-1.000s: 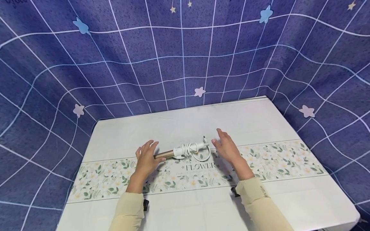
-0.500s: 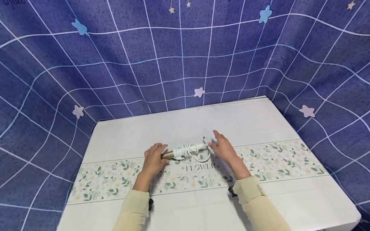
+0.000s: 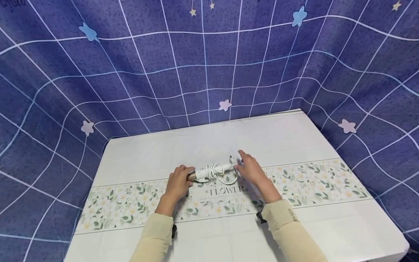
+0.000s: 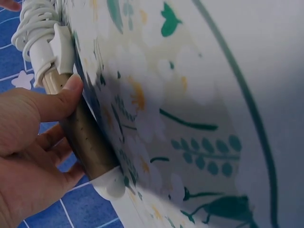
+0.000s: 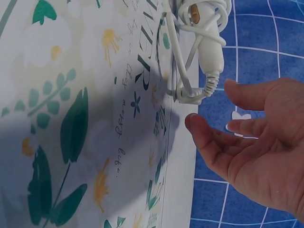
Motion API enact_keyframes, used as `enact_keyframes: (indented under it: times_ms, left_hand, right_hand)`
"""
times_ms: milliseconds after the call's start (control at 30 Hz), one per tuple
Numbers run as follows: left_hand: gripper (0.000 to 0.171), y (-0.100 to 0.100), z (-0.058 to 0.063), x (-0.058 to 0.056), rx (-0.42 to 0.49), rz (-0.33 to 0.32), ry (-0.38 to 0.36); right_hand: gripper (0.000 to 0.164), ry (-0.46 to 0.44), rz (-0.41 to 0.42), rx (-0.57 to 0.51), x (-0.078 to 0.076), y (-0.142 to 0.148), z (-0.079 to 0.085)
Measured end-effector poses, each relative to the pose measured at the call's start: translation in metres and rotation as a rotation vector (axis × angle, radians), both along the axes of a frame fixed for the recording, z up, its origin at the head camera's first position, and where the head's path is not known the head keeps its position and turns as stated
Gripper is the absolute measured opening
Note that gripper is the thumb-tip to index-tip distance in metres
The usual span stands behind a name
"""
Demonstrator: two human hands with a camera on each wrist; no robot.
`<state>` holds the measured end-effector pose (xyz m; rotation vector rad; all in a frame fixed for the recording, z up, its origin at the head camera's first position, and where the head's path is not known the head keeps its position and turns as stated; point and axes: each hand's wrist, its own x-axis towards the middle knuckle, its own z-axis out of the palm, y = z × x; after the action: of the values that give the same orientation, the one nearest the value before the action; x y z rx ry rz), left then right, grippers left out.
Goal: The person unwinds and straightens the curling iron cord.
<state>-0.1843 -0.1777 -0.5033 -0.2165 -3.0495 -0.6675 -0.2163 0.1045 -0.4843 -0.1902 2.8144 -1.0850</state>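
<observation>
A curling iron (image 3: 200,174) with a white handle and a bronze barrel (image 4: 90,142) lies across the floral band of the tablecloth. Its white cord (image 3: 214,170) is wound round the handle, and the plug (image 3: 231,159) sticks up by the handle's end. My left hand (image 3: 178,185) grips the barrel, the thumb (image 4: 69,97) on one side and fingers on the other. The barrel's white tip (image 4: 111,184) shows beyond the fingers in the left wrist view. Beside the handle end, my right hand (image 3: 252,171) has its fingers spread and holds nothing; its thumb and index fingertips are close to the cord.
A white tablecloth (image 3: 209,142) with a flower-printed band and the word FLOWER covers the table. Behind and to both sides hangs a blue curtain (image 3: 183,83) with a grid and star pattern, close to the table's back edge.
My left hand has slid right along the barrel towards the handle and its fingers have closed round it. The right hand has come a little left, nearer the handle end. The curling iron has barely moved.
</observation>
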Motion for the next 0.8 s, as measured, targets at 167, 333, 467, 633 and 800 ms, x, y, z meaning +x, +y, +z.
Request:
enact_keyframes:
  times_ms: [167, 333, 467, 633, 800]
  left_hand:
    - [0.053, 0.0018, -0.0035, -0.0005, -0.003, 0.002, 0.009]
    - [0.049, 0.0027, -0.0055, 0.0007, -0.007, -0.004, 0.05]
    - [0.046, 0.0036, -0.0069, 0.0022, -0.004, 0.0, 0.069]
    - [0.043, 0.0049, -0.0078, 0.0028, -0.007, 0.01, 0.084]
    - [0.041, 0.0059, -0.0091, 0.0032, -0.01, 0.007, 0.111]
  right_hand:
    - [0.066, 0.012, 0.01, 0.025, -0.0002, -0.001, 0.0019]
    - [0.066, 0.013, -0.001, 0.039, -0.0004, -0.0019, 0.0029]
    - [0.066, 0.002, -0.01, 0.046, -0.0005, -0.0032, 0.0027]
    - [0.067, -0.005, -0.013, 0.039, -0.0003, -0.0038, 0.0013]
    - [0.068, -0.01, -0.005, 0.044, 0.0004, -0.0031, 0.0015]
